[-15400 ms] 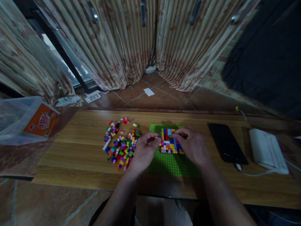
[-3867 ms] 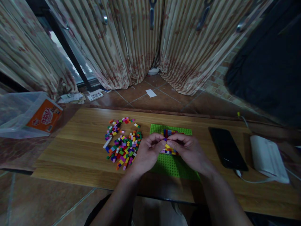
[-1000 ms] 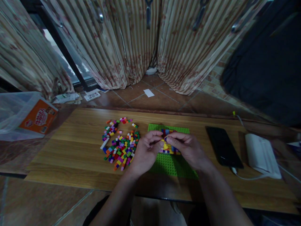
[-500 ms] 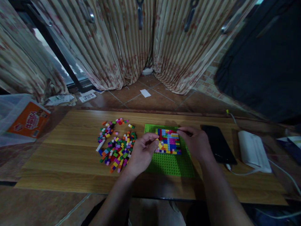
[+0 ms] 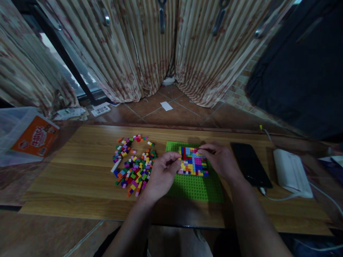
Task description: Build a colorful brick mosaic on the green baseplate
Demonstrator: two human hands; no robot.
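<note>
A green studded baseplate (image 5: 194,189) lies on the wooden table, bearing a layer of multicoloured toy bricks (image 5: 197,165) in its upper part. At the left edge of that layer, my left hand (image 5: 163,173) has its thumb and index finger pinched together; any small brick between them is hard to make out. My right hand (image 5: 222,161) reaches in from the other side, fingertips closed over the layer's upper right part. Whatever it pinches is hidden by the fingers. Left of the baseplate spreads a heap of loose bricks (image 5: 136,171) in many colours.
To the right lie a black phone (image 5: 250,164) with a cable and a white box-like device (image 5: 292,173). A clear plastic bin (image 5: 16,125) with an orange label stands at the far left. Beyond the wooden table (image 5: 72,178) hang striped curtains (image 5: 150,53).
My right hand's fingertips have shifted left, from the brick layer's upper right corner onto its upper part. My left hand keeps its place at the left edge. The view has shifted slightly.
</note>
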